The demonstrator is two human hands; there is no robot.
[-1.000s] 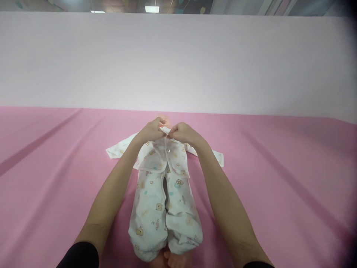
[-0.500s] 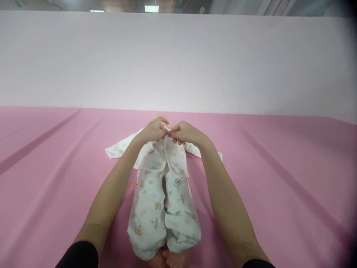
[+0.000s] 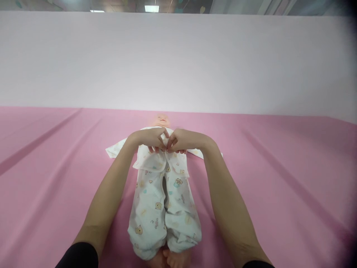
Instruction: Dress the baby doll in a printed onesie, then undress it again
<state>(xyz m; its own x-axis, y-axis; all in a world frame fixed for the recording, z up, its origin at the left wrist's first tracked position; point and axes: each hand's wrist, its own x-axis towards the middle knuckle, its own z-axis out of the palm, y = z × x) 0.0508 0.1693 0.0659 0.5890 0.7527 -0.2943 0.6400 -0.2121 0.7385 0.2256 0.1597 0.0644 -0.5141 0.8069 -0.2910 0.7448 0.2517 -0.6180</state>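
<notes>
A baby doll [image 3: 162, 120] lies on its back, its head away from me and its bare feet [image 3: 178, 257] nearest. It wears a white patterned top [image 3: 152, 160] with both sleeves spread out, and matching trousers [image 3: 149, 208]. At the chest, my left hand [image 3: 153, 138] pinches the front edge of the top. Beside it my right hand [image 3: 180, 140] pinches the other edge, the fingertips of both nearly meeting. Below my hands the two rounded front flaps hang slightly apart. Whatever fastener lies between my fingers is too small to make out.
Pink sheeting [image 3: 267, 178] with a few long creases covers the surface under the doll. Behind it stands a plain white wall panel [image 3: 178, 63]. Ceiling lights [image 3: 151, 8] show above the panel.
Both hands have moved down the front of the top, from the neck to the chest, still pinching. The doll's head, mostly covered before, now shows.
</notes>
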